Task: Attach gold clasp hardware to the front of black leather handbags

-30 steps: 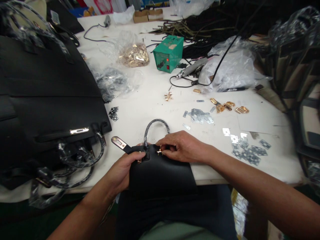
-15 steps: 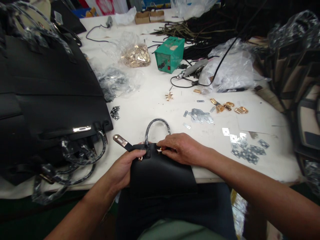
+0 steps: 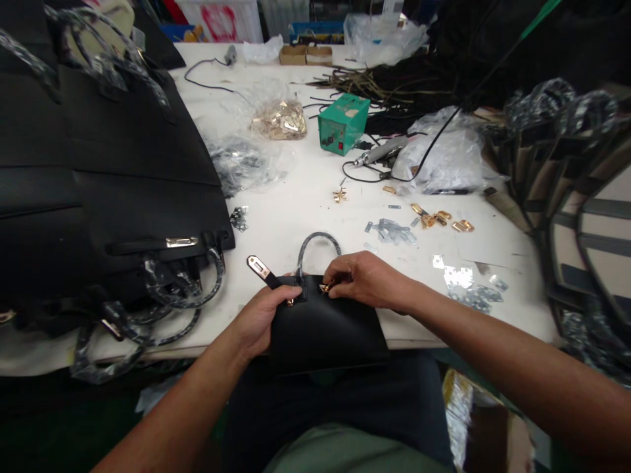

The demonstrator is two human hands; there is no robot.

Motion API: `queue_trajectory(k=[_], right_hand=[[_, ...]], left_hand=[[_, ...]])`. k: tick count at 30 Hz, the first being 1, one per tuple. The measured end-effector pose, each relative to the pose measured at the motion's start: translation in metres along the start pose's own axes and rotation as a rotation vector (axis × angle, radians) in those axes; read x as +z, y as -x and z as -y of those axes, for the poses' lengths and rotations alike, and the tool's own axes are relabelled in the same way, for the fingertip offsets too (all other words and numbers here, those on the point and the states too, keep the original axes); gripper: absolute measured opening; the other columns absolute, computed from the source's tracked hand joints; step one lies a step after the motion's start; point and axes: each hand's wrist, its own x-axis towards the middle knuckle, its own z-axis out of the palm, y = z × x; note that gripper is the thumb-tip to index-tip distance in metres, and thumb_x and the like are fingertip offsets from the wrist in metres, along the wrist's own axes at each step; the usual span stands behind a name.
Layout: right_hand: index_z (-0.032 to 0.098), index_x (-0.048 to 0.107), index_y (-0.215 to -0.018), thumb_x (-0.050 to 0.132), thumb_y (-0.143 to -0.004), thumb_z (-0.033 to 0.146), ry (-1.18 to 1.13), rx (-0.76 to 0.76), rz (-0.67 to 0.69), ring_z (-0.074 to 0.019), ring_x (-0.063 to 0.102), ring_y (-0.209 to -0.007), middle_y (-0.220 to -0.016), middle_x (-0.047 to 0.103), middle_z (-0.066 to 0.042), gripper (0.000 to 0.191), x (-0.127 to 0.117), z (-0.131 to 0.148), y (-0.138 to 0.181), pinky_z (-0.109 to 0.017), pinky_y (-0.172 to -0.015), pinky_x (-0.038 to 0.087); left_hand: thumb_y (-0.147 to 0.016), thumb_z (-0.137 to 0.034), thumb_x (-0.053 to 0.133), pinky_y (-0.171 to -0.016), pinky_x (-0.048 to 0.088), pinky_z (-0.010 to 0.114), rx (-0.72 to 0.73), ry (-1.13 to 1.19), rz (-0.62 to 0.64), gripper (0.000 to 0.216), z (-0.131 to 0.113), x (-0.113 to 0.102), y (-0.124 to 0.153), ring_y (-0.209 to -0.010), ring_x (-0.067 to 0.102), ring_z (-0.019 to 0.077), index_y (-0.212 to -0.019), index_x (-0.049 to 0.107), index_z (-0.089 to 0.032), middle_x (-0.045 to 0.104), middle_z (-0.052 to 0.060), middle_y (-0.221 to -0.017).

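A black handbag point(image 3: 330, 335) lies at the table's front edge, its lower part over my lap. My left hand point(image 3: 263, 314) grips the bag's upper left, thumb on top beside the handle's base and the other fingers hidden. A plastic-wrapped handle point(image 3: 302, 255) arches up behind the bag. From its left corner sticks out a black strap with a gold end plate point(image 3: 259, 267). With thumb and fingers, my right hand point(image 3: 367, 281) pinches a small gold turn-lock point(image 3: 324, 288) at the bag's top middle. My fingers partly cover it.
Left, a stack of black bags point(image 3: 138, 151) rises beside the work spot. Metal plates point(image 3: 392, 231) and gold fittings point(image 3: 428, 218) lie loose ahead. Farther back are a green control box point(image 3: 345, 121), an electric screwdriver point(image 3: 384, 150) and bagged hardware point(image 3: 280, 121).
The view has shifted, so the scene sits slightly differently. Both hands keep their places on the bag; the right fingers have turned a little at the gold turn-lock.
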Motion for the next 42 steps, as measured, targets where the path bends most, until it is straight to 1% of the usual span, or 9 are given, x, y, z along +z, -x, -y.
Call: queue_trajectory(k=[3,10,16,21,25,31,36,39,42], right_hand=[[0.022,0.073,-0.086,0.072,-0.074,0.010,0.098,-0.010,0.012,-0.0119,0.063,-0.070,-0.078,0.070,0.003,0.016,-0.001,0.008,0.000,-0.021,-0.065,0.044],[0.022,0.073,-0.092,0.066,-0.085,0.019,0.342,-0.202,0.083,-0.0154,0.064,-0.080,-0.088,0.073,-0.001,0.011,0.002,0.018,0.008,-0.025,-0.075,0.044],[0.024,0.071,-0.102,0.064,-0.087,0.025,0.399,-0.115,-0.004,-0.0156,0.065,-0.082,-0.092,0.072,-0.001,0.017,0.007,0.025,0.013,-0.024,-0.074,0.045],[0.024,0.072,-0.097,0.061,-0.089,0.025,0.579,-0.139,0.006,-0.0153,0.063,-0.080,-0.089,0.069,-0.002,0.014,0.021,0.035,0.015,-0.024,-0.070,0.042],[0.020,0.072,-0.092,0.053,-0.093,0.024,0.765,-0.122,-0.042,-0.0176,0.062,-0.077,-0.083,0.067,-0.006,0.019,0.035,0.042,0.021,-0.027,-0.067,0.040],[0.026,0.069,-0.103,0.061,-0.090,0.028,0.528,-0.027,-0.231,-0.0159,0.064,-0.086,-0.094,0.070,0.000,0.015,0.040,0.036,0.027,-0.024,-0.076,0.044],[0.026,0.071,-0.090,0.064,-0.087,0.026,0.633,0.024,-0.280,-0.0182,0.064,-0.085,-0.089,0.070,0.000,0.008,0.054,0.042,0.023,-0.026,-0.075,0.043],[0.026,0.071,-0.090,0.063,-0.088,0.025,0.693,0.080,-0.313,-0.0202,0.064,-0.086,-0.089,0.070,-0.002,0.009,0.062,0.049,0.025,-0.029,-0.075,0.042],[0.026,0.070,-0.096,0.062,-0.088,0.026,0.650,0.057,-0.376,-0.0203,0.063,-0.088,-0.092,0.070,-0.002,0.011,0.065,0.052,0.033,-0.030,-0.079,0.044]], left_hand=[[-0.073,-0.018,0.070,-0.064,0.054,0.029,0.004,-0.010,0.020,0.029,0.001,-0.002,0.001,-0.062,0.068,0.0191,-0.102,0.068,-0.013,0.074,0.007,-0.079],[-0.072,-0.020,0.071,-0.070,0.053,0.029,0.077,-0.057,0.100,0.026,0.007,-0.009,0.001,-0.068,0.068,0.0184,-0.097,0.069,-0.013,0.074,0.007,-0.083],[-0.072,-0.019,0.069,-0.071,0.051,0.028,0.147,-0.043,0.153,0.022,0.008,-0.006,0.005,-0.068,0.066,0.0166,-0.094,0.067,-0.015,0.071,0.004,-0.079],[-0.070,-0.019,0.069,-0.067,0.047,0.026,0.254,-0.069,0.157,0.022,0.013,-0.005,0.007,-0.068,0.064,0.0164,-0.091,0.065,-0.016,0.067,0.000,-0.072],[-0.071,-0.019,0.068,-0.064,0.045,0.025,0.313,-0.123,0.110,0.019,0.017,-0.007,0.007,-0.063,0.061,0.0138,-0.089,0.063,-0.016,0.065,-0.001,-0.070],[-0.069,-0.024,0.070,-0.065,0.047,0.028,0.315,-0.090,0.075,0.022,0.021,-0.008,0.009,-0.065,0.064,0.0172,-0.089,0.064,-0.015,0.068,0.001,-0.072],[-0.065,-0.026,0.072,-0.063,0.047,0.027,0.370,-0.107,0.038,0.023,0.025,-0.010,0.006,-0.061,0.063,0.0163,-0.084,0.065,-0.015,0.068,0.001,-0.068],[-0.061,-0.026,0.075,-0.062,0.046,0.026,0.427,-0.143,-0.013,0.028,0.025,-0.008,0.007,-0.061,0.062,0.0161,-0.084,0.066,-0.014,0.069,0.001,-0.068],[-0.060,-0.030,0.075,-0.063,0.048,0.029,0.443,-0.160,-0.013,0.033,0.025,-0.003,0.014,-0.061,0.063,0.0180,-0.087,0.067,-0.013,0.069,0.002,-0.067]])
